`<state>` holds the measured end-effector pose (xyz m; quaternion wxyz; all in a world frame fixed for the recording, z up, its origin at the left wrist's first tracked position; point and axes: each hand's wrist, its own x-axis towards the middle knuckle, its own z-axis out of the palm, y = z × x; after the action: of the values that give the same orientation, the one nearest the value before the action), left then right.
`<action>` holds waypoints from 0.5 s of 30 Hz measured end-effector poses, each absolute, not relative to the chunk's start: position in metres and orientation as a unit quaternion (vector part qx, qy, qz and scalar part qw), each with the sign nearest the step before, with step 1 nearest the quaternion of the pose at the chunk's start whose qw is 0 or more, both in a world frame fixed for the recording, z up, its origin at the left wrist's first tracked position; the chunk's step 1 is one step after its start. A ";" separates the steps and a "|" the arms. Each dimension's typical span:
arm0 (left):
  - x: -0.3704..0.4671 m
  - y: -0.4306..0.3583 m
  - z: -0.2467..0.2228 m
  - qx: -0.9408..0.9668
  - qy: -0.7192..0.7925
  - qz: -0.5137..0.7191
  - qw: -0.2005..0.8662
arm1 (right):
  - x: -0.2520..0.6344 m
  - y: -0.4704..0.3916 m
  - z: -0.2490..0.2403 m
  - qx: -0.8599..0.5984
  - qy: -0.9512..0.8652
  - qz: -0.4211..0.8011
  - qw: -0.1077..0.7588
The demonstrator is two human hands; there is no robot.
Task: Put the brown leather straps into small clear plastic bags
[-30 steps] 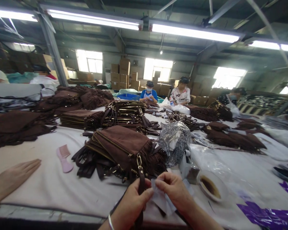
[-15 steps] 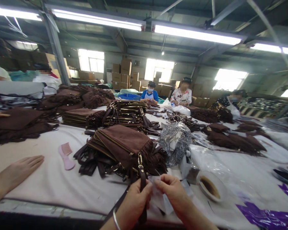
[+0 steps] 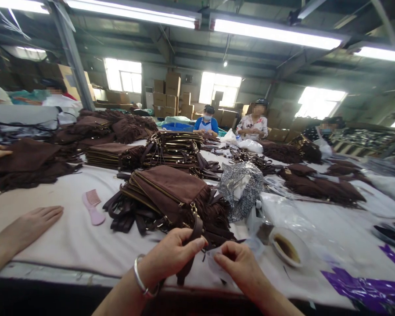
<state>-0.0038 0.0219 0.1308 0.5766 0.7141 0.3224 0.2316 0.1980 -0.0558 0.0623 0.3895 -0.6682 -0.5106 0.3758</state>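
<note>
L hand had slid a bit off R hand vs. half a sec ago: L clamped on dark strap, R pinching plastic bit, just beside it. Strap was clipped to top bag on desk, so that part looked done; plastic bit sat loose, off strap. Stacked bags behind: done or not, couldn't tell. Comb lay L, bowl R.

Comb left of bag stack, bowl right

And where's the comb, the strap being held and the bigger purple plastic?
Comb (image 3: 94,213): head view, on its handle.
Strap (image 3: 197,226): head view, on its upper part.
Bigger purple plastic (image 3: 353,286): head view, near its middle.
</note>
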 end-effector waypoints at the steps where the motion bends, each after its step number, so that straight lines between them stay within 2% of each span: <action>1: -0.001 0.021 0.130 0.710 0.321 0.240 0.578 | 0.197 -0.057 0.062 -0.668 -0.516 0.374 0.385; 9: 0.008 0.013 0.108 0.649 0.346 0.174 0.655 | 0.196 -0.081 0.064 -0.659 -0.498 0.427 0.368; 15: 0.016 0.016 0.104 0.575 0.350 0.255 0.694 | 0.194 -0.089 0.058 -0.663 -0.470 0.445 0.376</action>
<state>0.0155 0.0162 0.1044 0.6937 0.5754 0.3502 0.2551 0.1936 -0.0894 0.0576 0.3756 -0.6632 -0.4700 0.4452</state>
